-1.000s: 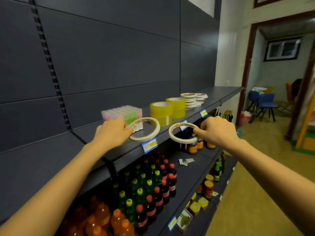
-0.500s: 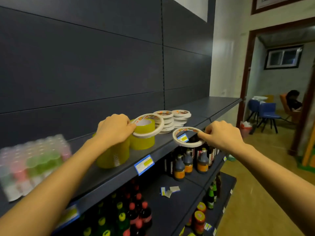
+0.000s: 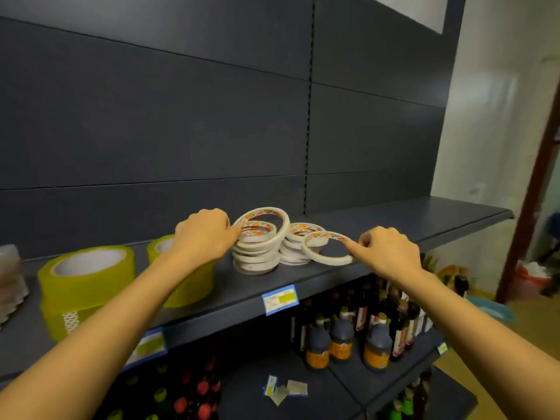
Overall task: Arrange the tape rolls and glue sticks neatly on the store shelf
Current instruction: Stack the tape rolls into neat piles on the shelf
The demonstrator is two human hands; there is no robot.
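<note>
My left hand [image 3: 203,234] grips a thin white tape ring [image 3: 280,234], tilted up on edge over a stack of white tape rolls [image 3: 256,260] on the dark shelf [image 3: 303,278]. My right hand [image 3: 386,251] pinches a second white tape ring [image 3: 325,259], held nearly flat in front of a second white stack [image 3: 295,237]. Two wide yellow tape rolls stand further left, the nearer one [image 3: 86,286] in full view, the other [image 3: 189,286] partly hidden by my left forearm. A blurred pack that may hold glue sticks [image 3: 10,283] is at the left edge.
The shelf runs bare to the right [image 3: 424,213]. Blue price tags [image 3: 280,299] hang on its front edge. Dark sauce bottles [image 3: 342,338] and soda bottles [image 3: 197,389] fill the shelves below. A doorway frame [image 3: 527,207] stands at the right.
The view has moved right along the shelf. Both hands carried their tape rings from beside the yellow rolls to the white stacks; the left ring now sits tilted over the left stack.
</note>
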